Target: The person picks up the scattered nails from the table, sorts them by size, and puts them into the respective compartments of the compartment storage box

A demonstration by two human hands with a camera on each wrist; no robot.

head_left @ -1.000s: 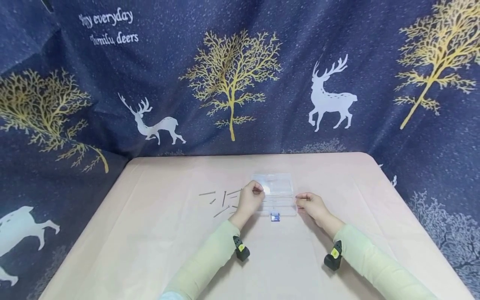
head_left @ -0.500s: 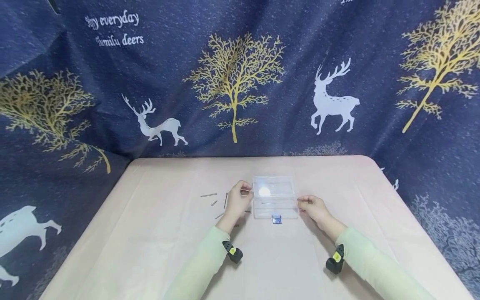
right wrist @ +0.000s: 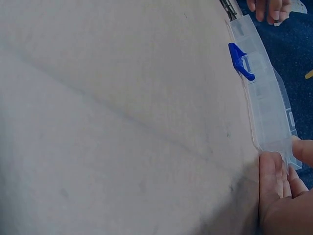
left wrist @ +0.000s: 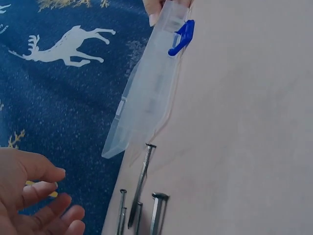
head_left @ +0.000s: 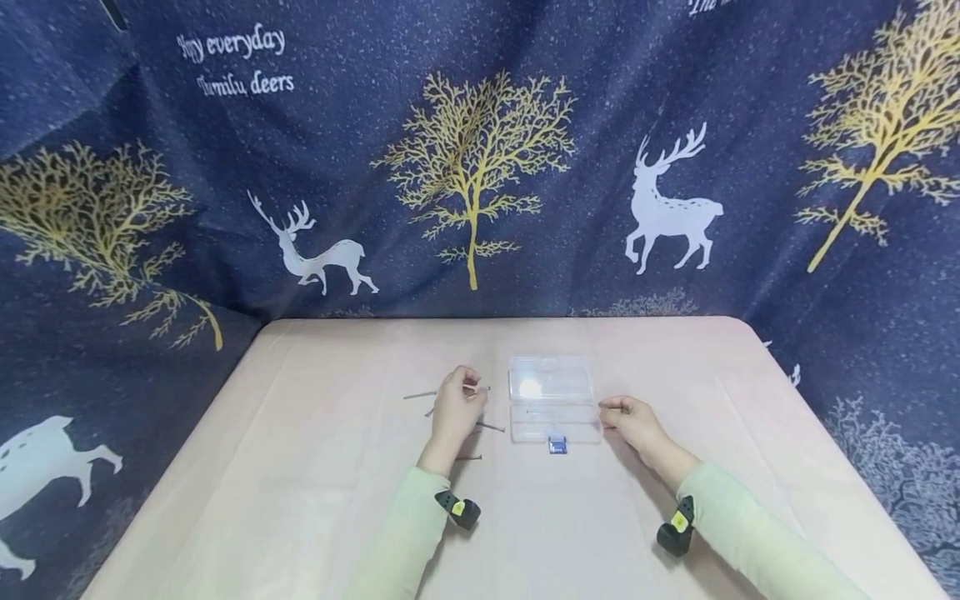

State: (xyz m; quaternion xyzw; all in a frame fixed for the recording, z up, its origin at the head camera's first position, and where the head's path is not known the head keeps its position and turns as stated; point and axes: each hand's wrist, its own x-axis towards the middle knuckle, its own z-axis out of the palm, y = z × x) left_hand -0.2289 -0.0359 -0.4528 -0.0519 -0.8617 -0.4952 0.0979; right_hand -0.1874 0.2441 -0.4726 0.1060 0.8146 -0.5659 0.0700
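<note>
A clear plastic box [head_left: 552, 379] lies on the table with its lid raised at the back and a blue latch [head_left: 557, 445] at the front. My right hand [head_left: 636, 423] holds its right end, the thumb by the lid edge and the fingers along the side [right wrist: 272, 169]. Left of the box, my left hand [head_left: 454, 412] hovers over several loose nails. The left wrist view shows its fingers loosely bent [left wrist: 36, 196] with nothing between them. One long nail [left wrist: 142, 183] points at the box, beside a thicker nail [left wrist: 156, 215]. Inside the box a thin nail shows only faintly.
A pale pink cloth covers the table [head_left: 315, 467]. Behind it hangs a dark blue curtain [head_left: 525, 208] printed with deer and trees. Another nail [head_left: 471, 457] lies near my left wrist. Each wrist wears a black camera [head_left: 459, 510].
My left hand has moved left from the box to above the loose nails. My right hand has stayed at the box's right end. The whole head view has shifted slightly.
</note>
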